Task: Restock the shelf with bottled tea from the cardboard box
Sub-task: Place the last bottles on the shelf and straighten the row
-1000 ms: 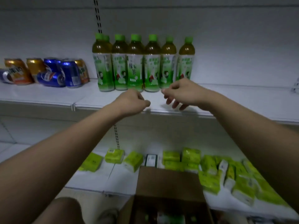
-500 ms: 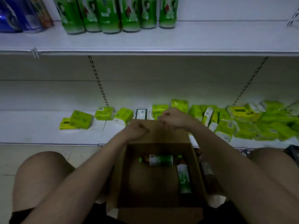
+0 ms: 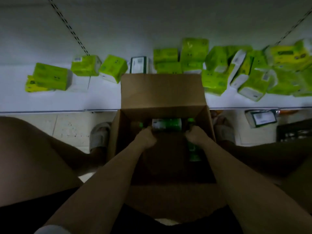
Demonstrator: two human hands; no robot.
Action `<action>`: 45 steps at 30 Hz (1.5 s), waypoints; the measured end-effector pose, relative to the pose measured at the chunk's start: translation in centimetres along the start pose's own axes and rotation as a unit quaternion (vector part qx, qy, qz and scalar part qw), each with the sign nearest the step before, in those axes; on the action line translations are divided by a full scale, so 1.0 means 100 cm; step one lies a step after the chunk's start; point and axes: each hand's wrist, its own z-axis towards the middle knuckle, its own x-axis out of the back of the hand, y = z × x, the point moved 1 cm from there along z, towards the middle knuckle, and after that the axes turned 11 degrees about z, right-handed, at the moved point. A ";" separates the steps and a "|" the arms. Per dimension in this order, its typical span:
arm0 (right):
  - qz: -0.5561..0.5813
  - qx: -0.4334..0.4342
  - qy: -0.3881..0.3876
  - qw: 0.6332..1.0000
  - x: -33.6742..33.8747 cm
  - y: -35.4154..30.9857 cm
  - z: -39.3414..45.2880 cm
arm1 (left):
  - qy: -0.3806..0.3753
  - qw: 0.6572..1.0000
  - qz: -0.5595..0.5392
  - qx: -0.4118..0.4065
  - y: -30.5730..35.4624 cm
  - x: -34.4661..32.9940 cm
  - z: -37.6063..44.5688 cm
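Bottles [image 3: 166, 124] lie low in the box [image 3: 163, 92] at frame centre. Your left hand [image 3: 146, 138] curls at one's neck, your right hand [image 3: 194, 135] covers another [image 3: 194, 152] — grip uncertain. Close fully, then lift straight.

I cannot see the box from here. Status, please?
Both hands in cardboard box. Left hand at crosswise tea bottle, right hand on second bottle; grips unclear. No obstruction.
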 end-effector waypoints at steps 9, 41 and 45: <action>-0.007 -0.082 0.046 0.996 -0.032 0.059 0.047 | -0.017 0.989 0.140 -0.052 0.028 -0.031 0.089; 0.122 -0.177 0.034 0.976 -0.059 0.078 0.063 | 0.153 0.978 0.131 -0.053 -0.027 -0.105 0.057; 0.140 -0.156 0.050 0.976 -0.064 0.083 0.067 | 0.069 0.981 -0.131 0.128 -0.024 -0.116 0.079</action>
